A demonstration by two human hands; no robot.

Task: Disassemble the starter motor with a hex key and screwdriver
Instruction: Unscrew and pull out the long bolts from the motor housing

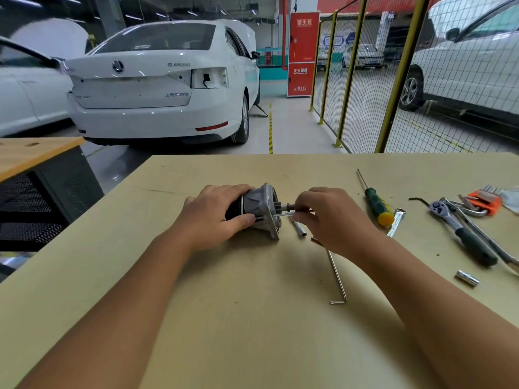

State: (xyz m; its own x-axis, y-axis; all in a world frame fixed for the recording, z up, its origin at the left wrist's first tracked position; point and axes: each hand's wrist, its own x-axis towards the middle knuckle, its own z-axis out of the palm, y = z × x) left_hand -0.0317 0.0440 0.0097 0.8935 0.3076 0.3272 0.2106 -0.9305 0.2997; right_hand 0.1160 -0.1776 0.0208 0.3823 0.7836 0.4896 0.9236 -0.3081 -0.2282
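The starter motor point(259, 209) lies on its side on the tan table, its grey flanged end facing right. My left hand point(216, 214) grips its dark body, thumb in front and fingers over the top. My right hand point(325, 217) pinches a thin long bolt point(285, 214) that sticks out of the flange beside the pinion shaft. A long hex key point(335, 272) lies on the table under my right wrist. A green-and-yellow screwdriver point(375, 200) lies to the right of my right hand.
A small metal socket piece point(300, 230) lies just right of the flange. Farther right are a ratchet wrench point(463, 234), an orange hex key set point(484, 202), a loose socket point(467, 277) and a flat spanner point(396, 221). The table's far edge point(280, 155) faces a white car.
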